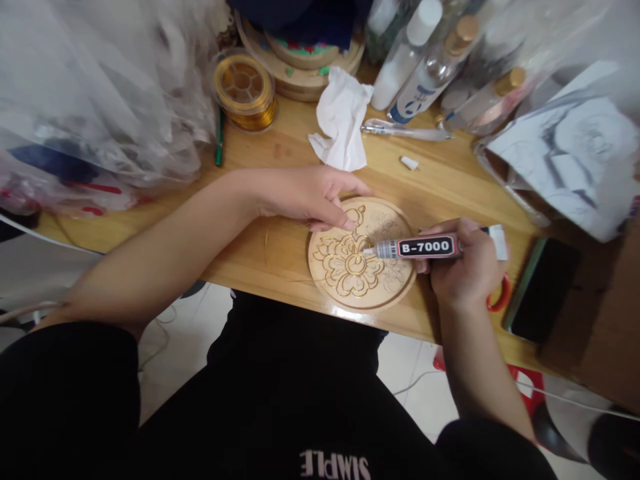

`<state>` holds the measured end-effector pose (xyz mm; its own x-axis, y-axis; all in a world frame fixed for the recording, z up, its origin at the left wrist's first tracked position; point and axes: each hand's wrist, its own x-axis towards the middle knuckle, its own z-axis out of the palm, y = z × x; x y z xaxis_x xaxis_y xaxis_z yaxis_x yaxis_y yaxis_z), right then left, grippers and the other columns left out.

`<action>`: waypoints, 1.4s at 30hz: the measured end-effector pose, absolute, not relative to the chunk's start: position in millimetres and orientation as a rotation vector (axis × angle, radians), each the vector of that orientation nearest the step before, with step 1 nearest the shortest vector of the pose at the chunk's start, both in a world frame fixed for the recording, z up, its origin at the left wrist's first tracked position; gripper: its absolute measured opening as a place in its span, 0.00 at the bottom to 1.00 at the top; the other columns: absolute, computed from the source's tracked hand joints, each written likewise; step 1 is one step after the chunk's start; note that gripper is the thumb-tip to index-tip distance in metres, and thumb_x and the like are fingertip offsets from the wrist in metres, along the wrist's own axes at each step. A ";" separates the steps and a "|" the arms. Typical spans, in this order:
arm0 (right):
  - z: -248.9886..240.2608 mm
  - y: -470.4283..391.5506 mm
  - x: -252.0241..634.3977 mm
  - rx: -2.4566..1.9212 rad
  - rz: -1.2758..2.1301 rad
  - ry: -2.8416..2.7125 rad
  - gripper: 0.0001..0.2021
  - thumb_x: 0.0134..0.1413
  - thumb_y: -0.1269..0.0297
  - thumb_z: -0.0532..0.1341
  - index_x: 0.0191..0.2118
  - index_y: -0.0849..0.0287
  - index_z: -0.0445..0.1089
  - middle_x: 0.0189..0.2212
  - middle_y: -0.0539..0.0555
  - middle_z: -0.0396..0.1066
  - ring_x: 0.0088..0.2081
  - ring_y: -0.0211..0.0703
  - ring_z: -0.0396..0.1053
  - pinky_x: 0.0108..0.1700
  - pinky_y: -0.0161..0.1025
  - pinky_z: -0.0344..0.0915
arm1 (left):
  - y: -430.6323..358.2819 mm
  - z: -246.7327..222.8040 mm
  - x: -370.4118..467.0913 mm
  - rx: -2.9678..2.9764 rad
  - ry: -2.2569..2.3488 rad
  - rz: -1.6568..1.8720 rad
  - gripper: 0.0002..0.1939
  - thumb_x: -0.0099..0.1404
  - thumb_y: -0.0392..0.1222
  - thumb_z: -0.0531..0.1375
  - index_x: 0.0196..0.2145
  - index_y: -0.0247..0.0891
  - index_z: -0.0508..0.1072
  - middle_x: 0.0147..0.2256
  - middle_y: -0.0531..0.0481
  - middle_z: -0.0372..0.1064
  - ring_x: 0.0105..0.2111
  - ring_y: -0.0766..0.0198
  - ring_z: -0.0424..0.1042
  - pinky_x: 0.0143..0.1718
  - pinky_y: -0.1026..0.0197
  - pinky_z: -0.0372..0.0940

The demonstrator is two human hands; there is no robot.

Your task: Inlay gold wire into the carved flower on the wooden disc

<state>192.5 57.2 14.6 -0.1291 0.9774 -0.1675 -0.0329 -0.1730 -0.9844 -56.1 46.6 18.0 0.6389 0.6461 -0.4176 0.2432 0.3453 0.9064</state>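
A round wooden disc [393, 293] lies on the table, with a flower design in gold wire [353, 267] on its left and pencilled flowers on its right. My right hand [467, 267] is closed around a B-7000 glue tube [425, 247], held nearly level. Its thin nozzle points left, over the middle of the wire flower; whether the tip touches the wood I cannot tell. My left hand [305, 197] rests at the disc's upper left edge, index finger stretched out and thumb on the disc. A loose wire strand [267, 250] curves on the table left of the disc.
Behind the disc are a crumpled tissue [343, 120], a pen [407, 131], a small white cap [409, 162] and a spool of gold wire [245, 90]. Several bottles [425, 73] stand at the back. A phone [540, 290] and an orange-red ring handle [499, 293] lie right.
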 end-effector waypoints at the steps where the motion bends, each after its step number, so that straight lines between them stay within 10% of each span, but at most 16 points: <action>1: 14.6 57.1 192.5 -1.237 1.451 -1.185 0.11 0.41 0.63 0.59 0.17 0.59 0.75 0.08 0.50 0.63 0.08 0.38 0.55 0.08 0.35 0.46 | 46.6 17.9 -56.1 1.229 0.884 0.316 0.35 0.65 0.37 0.61 0.67 0.32 0.54 0.17 0.60 0.59 0.16 0.72 0.57 0.21 0.67 0.49; 42: 11.8 58.0 192.0 -1.267 1.384 -1.168 0.12 0.39 0.61 0.58 0.16 0.61 0.74 0.07 0.50 0.63 0.07 0.38 0.57 0.07 0.34 0.48 | 46.5 18.8 -56.8 1.232 0.877 0.303 0.36 0.65 0.38 0.62 0.67 0.32 0.54 0.17 0.60 0.59 0.16 0.73 0.57 0.21 0.68 0.49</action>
<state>192.0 58.0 11.8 -0.0720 0.9862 -0.1493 -0.0190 -0.1510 -0.9883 -56.8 46.5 18.8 0.6480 0.6379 -0.4160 0.2450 0.3426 0.9070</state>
